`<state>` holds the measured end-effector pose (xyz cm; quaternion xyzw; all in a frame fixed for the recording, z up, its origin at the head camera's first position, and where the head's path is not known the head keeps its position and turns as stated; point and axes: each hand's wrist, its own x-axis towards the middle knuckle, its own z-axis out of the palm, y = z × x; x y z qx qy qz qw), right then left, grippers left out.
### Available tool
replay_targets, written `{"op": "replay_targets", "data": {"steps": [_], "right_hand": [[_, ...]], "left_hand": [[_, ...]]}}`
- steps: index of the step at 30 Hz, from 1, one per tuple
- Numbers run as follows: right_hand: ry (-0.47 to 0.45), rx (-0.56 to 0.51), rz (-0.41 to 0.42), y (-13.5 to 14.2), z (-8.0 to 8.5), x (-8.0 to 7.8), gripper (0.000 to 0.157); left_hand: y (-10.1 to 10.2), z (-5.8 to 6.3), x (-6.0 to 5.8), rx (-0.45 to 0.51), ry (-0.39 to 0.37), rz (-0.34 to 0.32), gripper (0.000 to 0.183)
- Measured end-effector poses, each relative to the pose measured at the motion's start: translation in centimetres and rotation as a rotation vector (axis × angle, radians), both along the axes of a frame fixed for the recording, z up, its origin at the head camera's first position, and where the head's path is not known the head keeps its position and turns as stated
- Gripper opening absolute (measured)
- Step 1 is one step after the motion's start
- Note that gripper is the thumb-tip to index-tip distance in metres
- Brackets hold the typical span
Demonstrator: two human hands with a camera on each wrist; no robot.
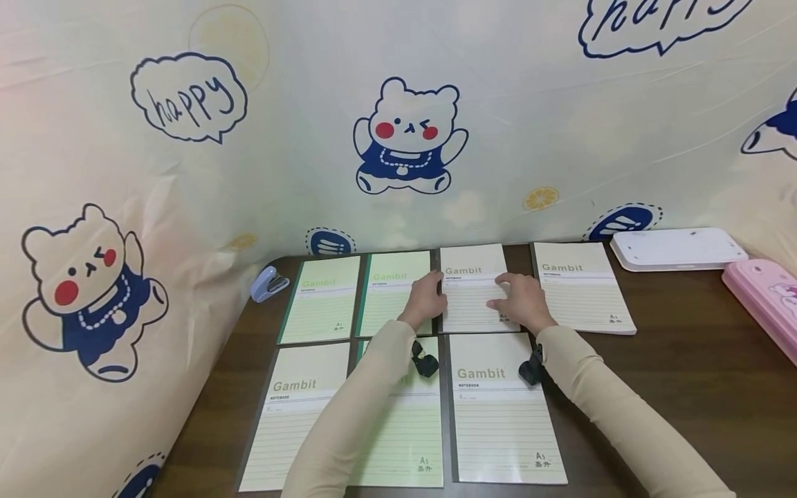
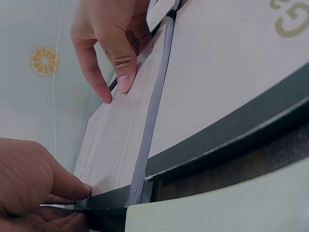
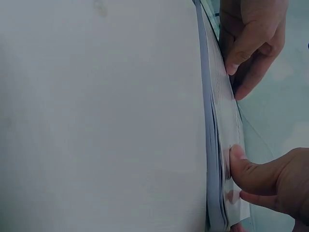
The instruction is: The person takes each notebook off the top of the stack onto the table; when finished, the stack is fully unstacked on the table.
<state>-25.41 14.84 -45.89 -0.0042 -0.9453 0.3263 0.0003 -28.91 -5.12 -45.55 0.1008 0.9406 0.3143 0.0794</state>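
In the head view, a white Gambit notebook (image 1: 468, 304) lies third from the left in the back row, between my two hands. My left hand (image 1: 426, 300) holds its dark spine edge, thumb on the cover and fingers curled at the side, as the left wrist view shows. On the opposite edge my right hand (image 1: 525, 301) grips it, its thumb (image 3: 245, 166) pressing the cover. A green notebook (image 1: 392, 304) sits left of it, and another white notebook (image 1: 579, 294) lies to its right.
A green notebook (image 1: 324, 297) ends the back row at left. In front lie a white notebook (image 1: 299, 415), a green one (image 1: 405, 443) and another white one (image 1: 504, 429). A purple stapler (image 1: 269, 284) stands at left; white (image 1: 675, 247) and pink cases (image 1: 762, 297) are at right.
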Motion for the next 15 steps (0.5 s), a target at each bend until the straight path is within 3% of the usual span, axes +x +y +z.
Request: {"op": "replay_targets", "data": {"steps": [10,15], "right_hand": [[-0.052,-0.042,-0.003,0.6,0.8,-0.6,0.058],[-0.055,-0.075,0.001,1.1,1.5,-1.3,0.041]], "left_hand": [[-0.3,0.0,0.0,0.031,-0.01,-0.01,0.05],[-0.3,0.0,0.0,0.045,-0.022,-0.006,0.052]]}}
